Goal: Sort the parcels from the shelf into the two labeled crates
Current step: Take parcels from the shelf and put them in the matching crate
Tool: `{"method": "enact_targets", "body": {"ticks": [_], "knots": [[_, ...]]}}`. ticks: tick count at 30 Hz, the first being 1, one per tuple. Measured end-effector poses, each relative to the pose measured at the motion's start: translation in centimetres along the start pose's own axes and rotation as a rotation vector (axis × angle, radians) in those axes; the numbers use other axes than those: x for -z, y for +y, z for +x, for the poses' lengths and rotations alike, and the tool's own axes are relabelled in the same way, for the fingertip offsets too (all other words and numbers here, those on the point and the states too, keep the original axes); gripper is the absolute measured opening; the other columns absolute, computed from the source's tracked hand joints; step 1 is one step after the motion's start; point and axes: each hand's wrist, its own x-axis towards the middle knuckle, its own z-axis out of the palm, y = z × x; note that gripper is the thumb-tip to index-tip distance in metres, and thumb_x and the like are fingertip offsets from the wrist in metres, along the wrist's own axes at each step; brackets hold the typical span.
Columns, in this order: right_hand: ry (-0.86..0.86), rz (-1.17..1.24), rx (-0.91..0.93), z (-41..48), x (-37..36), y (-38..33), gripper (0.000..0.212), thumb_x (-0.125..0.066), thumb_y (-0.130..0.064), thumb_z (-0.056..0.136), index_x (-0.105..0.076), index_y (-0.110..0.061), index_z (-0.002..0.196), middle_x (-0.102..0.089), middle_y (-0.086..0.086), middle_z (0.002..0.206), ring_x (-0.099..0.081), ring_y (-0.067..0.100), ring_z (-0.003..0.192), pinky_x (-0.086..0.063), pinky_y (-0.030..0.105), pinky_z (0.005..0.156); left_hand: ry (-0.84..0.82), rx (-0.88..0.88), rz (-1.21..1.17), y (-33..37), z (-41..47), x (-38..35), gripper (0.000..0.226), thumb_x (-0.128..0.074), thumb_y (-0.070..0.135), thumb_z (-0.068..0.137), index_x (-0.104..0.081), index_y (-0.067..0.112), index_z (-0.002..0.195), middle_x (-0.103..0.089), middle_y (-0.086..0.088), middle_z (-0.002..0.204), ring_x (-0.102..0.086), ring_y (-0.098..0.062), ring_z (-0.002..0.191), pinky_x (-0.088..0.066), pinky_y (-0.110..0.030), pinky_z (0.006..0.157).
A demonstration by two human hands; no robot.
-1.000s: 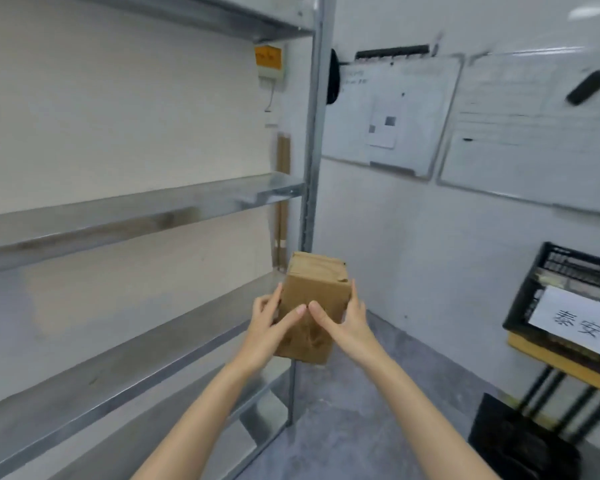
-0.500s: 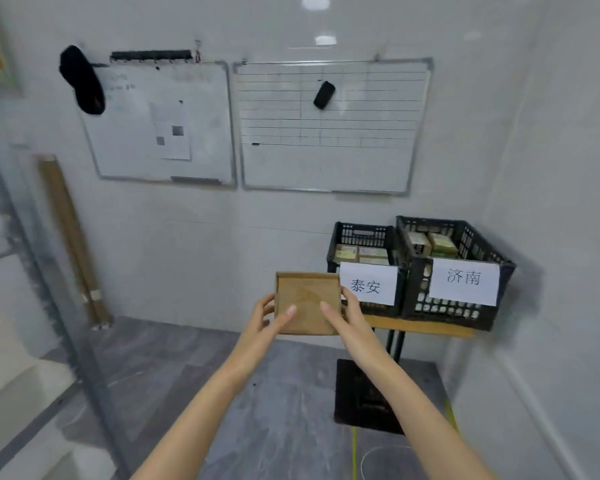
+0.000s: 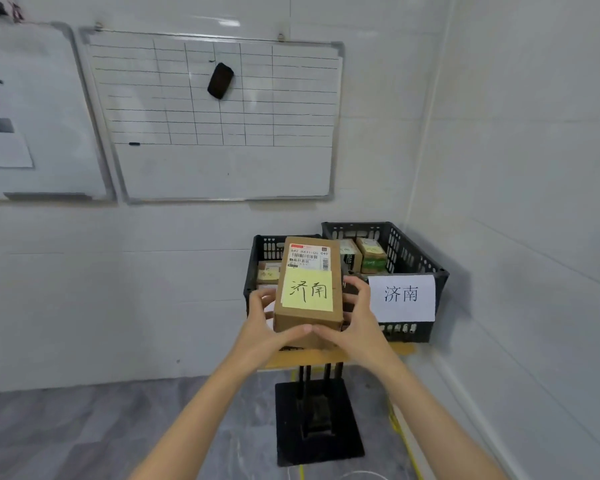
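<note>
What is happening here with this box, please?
A person holds a cardboard parcel with the left hand and right hand, in front of the black left crate and right crate. Its yellow note reads 济南, the same as the label on the right crate. The parcel is not yet in either crate.

A small parcel-sorting room is indicated: gridded whiteboard (image 3: 219, 112) hung on white walls, labelled black crates (image 3: 413, 258) of parcels set on a stand (image 3: 317, 420).
</note>
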Motion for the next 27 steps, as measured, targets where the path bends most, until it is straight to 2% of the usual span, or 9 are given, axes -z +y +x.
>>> {"method": "enact_targets", "body": {"ticks": [2, 5, 8, 11, 13, 16, 18, 23, 27], "knots": [[0.013, -0.041, -0.002, 1.7, 0.7, 1.1, 0.114, -0.089, -0.036, 0.067, -0.01, -0.035, 0.149, -0.047, -0.014, 0.13, -0.051, 0.01, 0.124, -0.045, 0.04, 0.106, -0.028, -0.037, 0.049, -0.3, 2.4, -0.9, 0.115, -0.086, 0.054, 0.056, -0.014, 0.04, 0.145, -0.041, 0.023, 0.133, -0.045, -0.007, 0.124, -0.042, -0.04, 0.106], [0.04, -0.092, 0.006, 4.4, 1.8, 2.6, 0.124, -0.09, -0.042, 0.063, -0.004, -0.037, 0.152, -0.042, -0.015, 0.139, -0.042, 0.005, 0.13, -0.041, 0.041, 0.109, -0.063, -0.061, 0.086, -0.9, 5.9, -2.2, 0.131, -0.086, 0.055, 0.053, 0.002, 0.043, 0.15, -0.04, 0.035, 0.127, -0.044, 0.005, 0.12, -0.037, -0.025, 0.103], [0.043, -0.139, 0.019, 7.2, 2.6, 4.0, 0.128, -0.09, -0.042, 0.06, -0.004, -0.038, 0.154, -0.034, -0.012, 0.151, -0.035, 0.008, 0.138, -0.039, 0.048, 0.11, -0.083, -0.093, 0.07, -1.9, 9.1, -3.8, 0.129, -0.086, 0.055, 0.052, 0.002, 0.05, 0.147, -0.034, 0.045, 0.12, -0.045, 0.018, 0.112, -0.039, -0.006, 0.084], [0.03, -0.177, 0.084, 10.2, 3.3, 5.4, 0.125, -0.09, -0.045, 0.059, -0.008, -0.043, 0.153, -0.035, -0.019, 0.151, -0.031, 0.008, 0.141, -0.04, 0.051, 0.109, -0.091, -0.109, 0.066, -3.0, 12.4, -5.1, 0.124, -0.088, 0.045, 0.057, -0.002, 0.052, 0.145, -0.034, 0.041, 0.124, -0.045, 0.004, 0.119, -0.039, -0.015, 0.094], [0.017, -0.191, 0.101, 12.4, 4.1, 6.3, 0.126, -0.091, -0.046, 0.059, -0.006, -0.044, 0.153, -0.036, -0.02, 0.151, -0.031, 0.008, 0.142, -0.04, 0.051, 0.11, -0.097, -0.13, 0.072, -3.5, 14.6, -6.0, 0.118, -0.088, 0.039, 0.062, -0.006, 0.052, 0.144, -0.038, 0.038, 0.129, -0.043, 0.007, 0.123, -0.038, -0.016, 0.097], [-0.018, -0.223, 0.104, 16.0, 5.4, 8.1, 0.129, -0.09, -0.043, 0.063, 0.001, -0.047, 0.153, -0.034, -0.019, 0.153, -0.031, 0.008, 0.142, -0.041, 0.051, 0.11, -0.071, -0.144, 0.085, -4.2, 18.3, -7.6, 0.114, -0.087, 0.031, 0.067, -0.011, 0.035, 0.152, -0.046, 0.018, 0.14, -0.044, 0.004, 0.127, -0.044, -0.026, 0.101], [-0.05, -0.256, 0.092, 18.6, 6.5, 9.4, 0.13, -0.089, -0.039, 0.067, 0.008, -0.047, 0.153, -0.03, -0.012, 0.156, -0.033, 0.011, 0.142, -0.041, 0.051, 0.109, -0.048, -0.145, 0.088, -4.6, 21.0, -8.7, 0.111, -0.086, 0.028, 0.068, -0.014, 0.036, 0.151, -0.048, 0.017, 0.139, -0.045, 0.007, 0.124, -0.046, -0.024, 0.098], [-0.104, -0.351, 0.116, 25.5, 10.1, 12.0, 0.124, -0.084, -0.037, 0.074, 0.01, -0.04, 0.155, -0.022, -0.004, 0.16, -0.036, 0.019, 0.141, -0.041, 0.049, 0.108, 0.02, -0.141, 0.132, -4.4, 28.1, -11.7, 0.1, -0.084, 0.022, 0.073, -0.013, 0.059, 0.133, -0.048, 0.045, 0.12, -0.04, 0.023, 0.118, -0.041, -0.001, 0.084], [-0.137, -0.375, 0.13, 30.5, 13.0, 13.7, 0.12, -0.082, -0.036, 0.077, 0.01, -0.04, 0.154, -0.021, -0.002, 0.16, -0.041, 0.021, 0.137, -0.044, 0.049, 0.106, 0.071, -0.133, 0.129, -3.7, 32.9, -14.3, 0.102, -0.083, 0.023, 0.073, -0.016, 0.04, 0.148, -0.046, 0.024, 0.138, -0.04, 0.014, 0.124, -0.036, -0.01, 0.096]]}}
